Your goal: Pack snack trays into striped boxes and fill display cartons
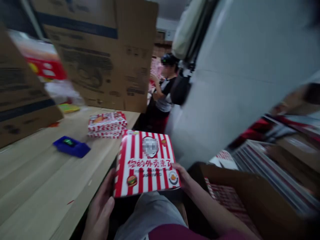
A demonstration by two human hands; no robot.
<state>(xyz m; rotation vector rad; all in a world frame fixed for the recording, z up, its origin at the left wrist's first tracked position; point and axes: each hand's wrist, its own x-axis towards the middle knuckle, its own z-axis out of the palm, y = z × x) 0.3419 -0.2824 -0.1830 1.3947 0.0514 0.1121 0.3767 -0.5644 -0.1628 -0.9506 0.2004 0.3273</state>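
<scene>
A red-and-white striped takeaway box point(147, 166), printed with Chinese characters and a small burger picture, is held above my lap, tilted so that its top faces me. My right hand point(183, 176) grips its right edge, the fingers partly hidden at the rim. Along the left side is my left hand point(101, 203), its fingers against the box wall and its thumb below the lower left corner. Just beyond the held box, similar striped boxes point(107, 125) lie stacked on the wooden table point(37, 180).
A blue plastic tool point(71, 146) with a small display lies on the table. Large cardboard boxes point(100, 56) stand behind it. At my right, an open carton point(250, 190) contains striped boxes point(227, 200). A co-worker point(166, 90) is farther back, beside a pale panel point(237, 76).
</scene>
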